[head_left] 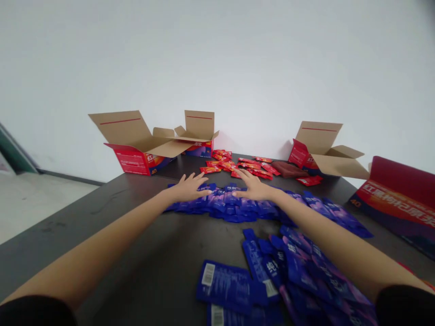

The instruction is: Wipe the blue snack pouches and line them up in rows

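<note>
Both my arms reach forward over the dark table. My left hand (190, 188) has its fingers spread over the left part of a row of blue pouches (234, 209); whether it touches them I cannot tell. Over the middle of the same row is my right hand (254, 186), palm down with fingers apart and nothing held. A second heap of blue pouches (306, 271) lies closer to me, under my right forearm. One blue pouch (226, 283) at its left edge shows a white barcode label.
Red sachets (249, 167) lie scattered near the wall, beside a dark brown cloth-like item (288, 170). Open cartons stand at the back left (132, 159), back centre (200, 147) and back right (301, 156). Another red and blue carton (397, 199) stands at the right edge.
</note>
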